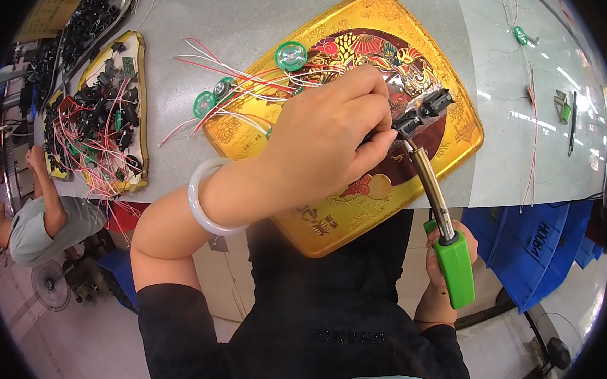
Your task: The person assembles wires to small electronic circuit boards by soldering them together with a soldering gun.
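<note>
My left hand (330,132), with a pale bangle (200,201) round its wrist, reaches over a gold tray with a dark patterned middle (302,220). Its fingertips are pinched on a small black plastic part (408,121); some of the part is hidden behind them. Another black part (436,102) lies just beyond it. My right hand (466,246) is closed round the green handle of a soldering iron (454,269). The metal tip points up and left, close to the pinched part; whether they touch I cannot tell. Green round discs (291,56) with red and white wires lie across the tray's left side.
A yellow-edged tray (143,112) heaped with black parts and wires stands left on the grey table (189,19). More black parts (86,20) fill a bin behind. Blue crates (530,249) stand below the right edge. Another person (54,224) is at the far left.
</note>
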